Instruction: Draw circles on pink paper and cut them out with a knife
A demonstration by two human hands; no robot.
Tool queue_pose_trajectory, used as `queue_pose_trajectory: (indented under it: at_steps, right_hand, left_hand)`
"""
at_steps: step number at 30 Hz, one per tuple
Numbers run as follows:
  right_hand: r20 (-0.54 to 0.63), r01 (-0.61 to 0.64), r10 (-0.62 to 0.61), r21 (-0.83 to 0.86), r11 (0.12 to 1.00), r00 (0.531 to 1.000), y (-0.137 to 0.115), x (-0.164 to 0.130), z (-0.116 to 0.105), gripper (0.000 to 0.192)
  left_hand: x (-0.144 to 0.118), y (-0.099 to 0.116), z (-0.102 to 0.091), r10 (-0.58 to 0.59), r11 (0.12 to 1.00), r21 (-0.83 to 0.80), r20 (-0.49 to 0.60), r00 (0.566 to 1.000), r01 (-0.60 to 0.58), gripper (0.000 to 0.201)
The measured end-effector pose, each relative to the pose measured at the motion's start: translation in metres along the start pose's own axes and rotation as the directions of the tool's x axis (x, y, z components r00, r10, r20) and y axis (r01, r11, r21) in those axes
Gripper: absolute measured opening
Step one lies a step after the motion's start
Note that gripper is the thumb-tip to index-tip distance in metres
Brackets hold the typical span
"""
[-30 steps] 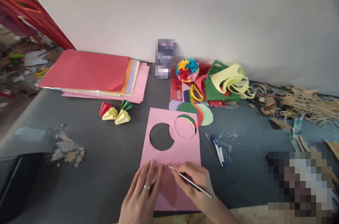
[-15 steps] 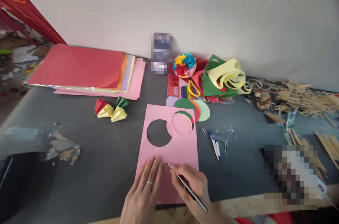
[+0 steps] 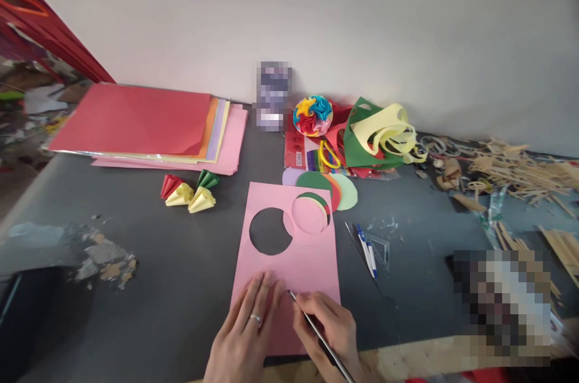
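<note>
A pink sheet of paper (image 3: 312,262) with two round holes cut in its upper half lies on the dark table in front of me. My left hand (image 3: 244,329) rests flat on its lower left, fingers stretched out and a ring on one. My right hand (image 3: 332,326) pinches a slim silver craft knife (image 3: 315,329), held like a pen, its tip at the paper just right of my left fingers. Several coloured paper circles (image 3: 347,192) lie partly under the sheet's top right corner.
Coloured paper sheets (image 3: 131,120) are stacked at the back left, near folded paper pieces (image 3: 202,199). A compass (image 3: 367,253) and a clear set square (image 3: 383,253) lie right of the sheet. Behind are a paper ball (image 3: 313,116) and cut-out scraps (image 3: 368,136). Wooden sticks (image 3: 520,169) litter the right.
The craft knife's tip has moved slightly down and right on the pink sheet with my right hand. My left hand stays flat on the paper. The whole view has shifted a little.
</note>
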State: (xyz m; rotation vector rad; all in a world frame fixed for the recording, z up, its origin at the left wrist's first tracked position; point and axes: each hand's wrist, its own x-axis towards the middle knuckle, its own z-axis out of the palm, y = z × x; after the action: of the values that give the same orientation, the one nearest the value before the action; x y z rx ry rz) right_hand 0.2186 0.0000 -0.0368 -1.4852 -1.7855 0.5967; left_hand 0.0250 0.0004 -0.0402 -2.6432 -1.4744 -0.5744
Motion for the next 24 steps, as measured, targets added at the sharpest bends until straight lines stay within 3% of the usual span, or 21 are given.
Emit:
queue_pose_trajectory:
  at_steps: [2, 6, 12, 18, 22, 24]
  right_hand:
    - [-0.024, 0.024, -0.024, -0.011, 1.000, 0.999, 0.003, 0.000, 0.001, 0.015]
    - [0.041, 0.113, -0.112, -0.033, 0.993, 0.993, 0.006, -0.001, -0.002, 0.020]
    - [0.015, 0.090, -0.089, -0.156, 0.984, 0.996, -0.001, -0.010, -0.002, 0.020]
    - [0.159, 0.291, -0.264, -0.185, 0.939, 0.951, -0.001, -0.007, -0.010, 0.028]
    - [0.044, 0.236, -0.232, -0.133, 0.963, 0.972, -0.001, -0.001, -0.018, 0.032]
    - [-0.021, 0.207, -0.210, -0.114, 0.972, 0.977, 0.006, 0.006, -0.025, 0.044]
  left_hand:
    - [0.000, -0.001, -0.001, -0.004, 1.000, -0.016, 0.027, 1.000, 0.005, 0.057]
    - [0.001, -0.004, -0.003, 0.006, 0.999, -0.038, 0.038, 0.999, -0.004, 0.057]
    - [-0.001, -0.004, 0.000, -0.003, 0.999, -0.051, 0.032, 0.999, 0.004, 0.056]
    - [-0.004, -0.004, 0.003, 0.002, 0.998, -0.066, 0.058, 0.998, 0.002, 0.059]
    - [-0.010, -0.007, 0.004, -0.004, 0.995, -0.094, 0.097, 0.995, 0.013, 0.066]
    - [-0.012, -0.011, 0.001, 0.024, 0.992, -0.128, 0.124, 0.992, -0.008, 0.070]
